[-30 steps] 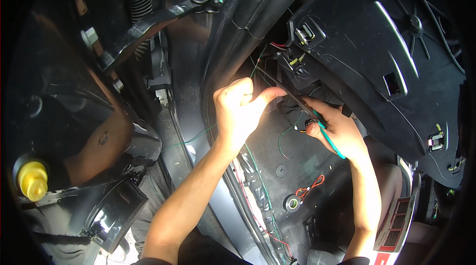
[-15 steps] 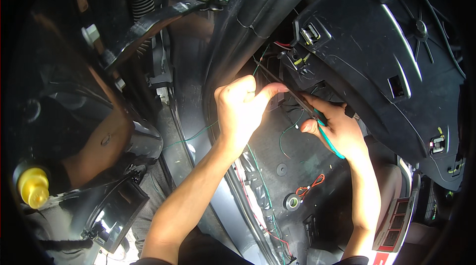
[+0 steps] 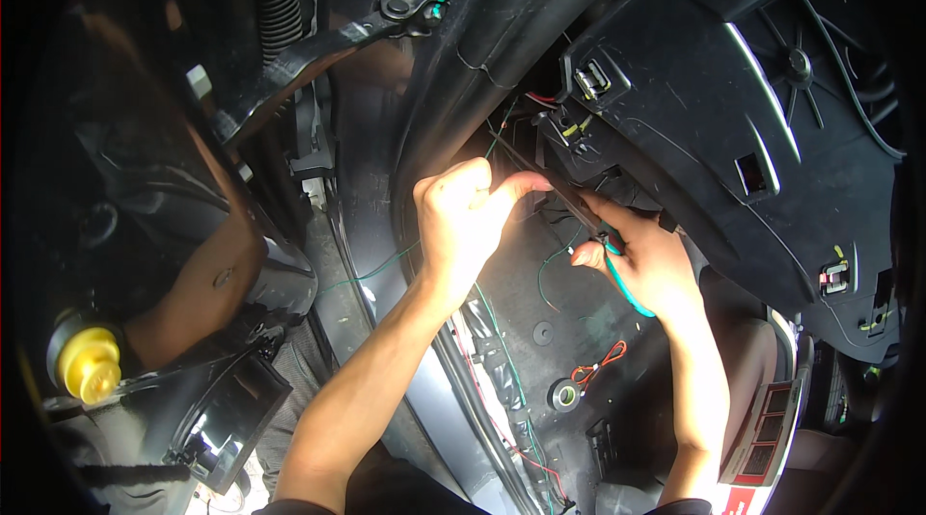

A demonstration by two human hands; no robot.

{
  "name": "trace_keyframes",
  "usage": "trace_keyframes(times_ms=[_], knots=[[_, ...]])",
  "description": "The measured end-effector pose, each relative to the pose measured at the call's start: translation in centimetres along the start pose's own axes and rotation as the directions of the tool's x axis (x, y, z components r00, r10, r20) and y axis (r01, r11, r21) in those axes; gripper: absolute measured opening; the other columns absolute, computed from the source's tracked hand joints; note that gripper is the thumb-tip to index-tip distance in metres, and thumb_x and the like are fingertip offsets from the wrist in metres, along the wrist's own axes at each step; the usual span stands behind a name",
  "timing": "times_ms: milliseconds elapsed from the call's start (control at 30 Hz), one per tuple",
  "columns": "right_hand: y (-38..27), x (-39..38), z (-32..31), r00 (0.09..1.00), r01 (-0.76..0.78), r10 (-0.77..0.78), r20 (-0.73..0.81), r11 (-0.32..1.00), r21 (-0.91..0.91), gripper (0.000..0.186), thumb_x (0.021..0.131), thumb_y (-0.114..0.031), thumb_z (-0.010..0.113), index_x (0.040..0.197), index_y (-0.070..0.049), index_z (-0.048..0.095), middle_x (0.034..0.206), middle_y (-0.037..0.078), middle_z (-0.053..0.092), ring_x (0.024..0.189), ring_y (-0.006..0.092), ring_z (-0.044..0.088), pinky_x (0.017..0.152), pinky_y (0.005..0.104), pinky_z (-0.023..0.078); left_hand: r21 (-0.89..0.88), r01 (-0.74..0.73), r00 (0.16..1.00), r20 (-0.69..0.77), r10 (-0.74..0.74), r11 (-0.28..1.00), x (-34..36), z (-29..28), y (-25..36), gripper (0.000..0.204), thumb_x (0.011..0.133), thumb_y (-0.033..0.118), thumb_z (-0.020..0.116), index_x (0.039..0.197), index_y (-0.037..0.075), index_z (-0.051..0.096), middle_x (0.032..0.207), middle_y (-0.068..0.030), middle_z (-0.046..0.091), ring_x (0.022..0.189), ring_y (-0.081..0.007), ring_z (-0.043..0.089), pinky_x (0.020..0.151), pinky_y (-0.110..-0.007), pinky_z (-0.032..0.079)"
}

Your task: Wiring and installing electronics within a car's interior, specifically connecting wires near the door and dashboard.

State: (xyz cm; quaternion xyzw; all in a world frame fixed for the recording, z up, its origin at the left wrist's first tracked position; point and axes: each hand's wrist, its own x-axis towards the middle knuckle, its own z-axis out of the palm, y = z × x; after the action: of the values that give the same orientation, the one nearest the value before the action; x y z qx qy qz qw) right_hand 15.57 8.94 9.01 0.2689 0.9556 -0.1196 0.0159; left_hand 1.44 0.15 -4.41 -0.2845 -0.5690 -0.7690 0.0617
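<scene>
Long-nose pliers (image 3: 625,285) with teal handles lie in my right hand (image 3: 658,264), its fingers wrapped round them. Their long dark jaws point up and left past my left thumb. The jaw tips are beside a thin green wire (image 3: 496,143); whether they grip it I cannot make out. My left hand (image 3: 458,230) is curled into a fist, its thumb stretched toward the jaws. The green wire runs down to this fist and shows again on its left side, so it appears held inside the hidden fingers.
A large black trim panel (image 3: 714,129) with metal clips fills the upper right. On the floor lie a roll of black tape (image 3: 564,395) and an orange wire bundle (image 3: 603,365). Wires run along the door sill (image 3: 424,390). A door check strap (image 3: 328,47) spans the upper left.
The view has shifted slightly. My right hand and the pliers have moved a little left, closer to my left hand, which keeps its closed shape.
</scene>
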Motion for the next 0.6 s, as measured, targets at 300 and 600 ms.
trace_keyframes(times_ms=[300,600], knots=[[-0.2,0.0,2.1,0.976,0.121,-0.128,-0.176,0.992,-0.045,0.071,0.071,-0.06,0.069,0.124,-0.013,0.063,0.103,0.013,0.069,0.093,0.0337,0.066,0.082,0.0392,0.05,0.018,-0.001,1.0,-0.002,0.001,1.0,-0.1,-0.4,-0.1,0.059,0.072,0.006,0.085,0.054,0.009,0.029,0.05,0.0063,0.023,0.05,-0.0037,0.02,0.041,-0.027,0.016],[-0.7,-0.6,3.8,0.996,-0.088,0.079,0.047,0.969,0.23,0.072,0.079,-0.065,0.063,0.133,-0.02,0.056,0.092,0.016,0.067,0.086,0.0309,0.067,0.078,0.0393,0.05,0.012,0.015,1.0,0.024,-0.016,1.0,-0.8,-1.9,-0.6,0.053,0.08,0.01,0.08,0.059,0.008,0.032,0.056,0.0051,0.024,0.054,-0.0042,0.022,0.046,-0.027,0.018]])
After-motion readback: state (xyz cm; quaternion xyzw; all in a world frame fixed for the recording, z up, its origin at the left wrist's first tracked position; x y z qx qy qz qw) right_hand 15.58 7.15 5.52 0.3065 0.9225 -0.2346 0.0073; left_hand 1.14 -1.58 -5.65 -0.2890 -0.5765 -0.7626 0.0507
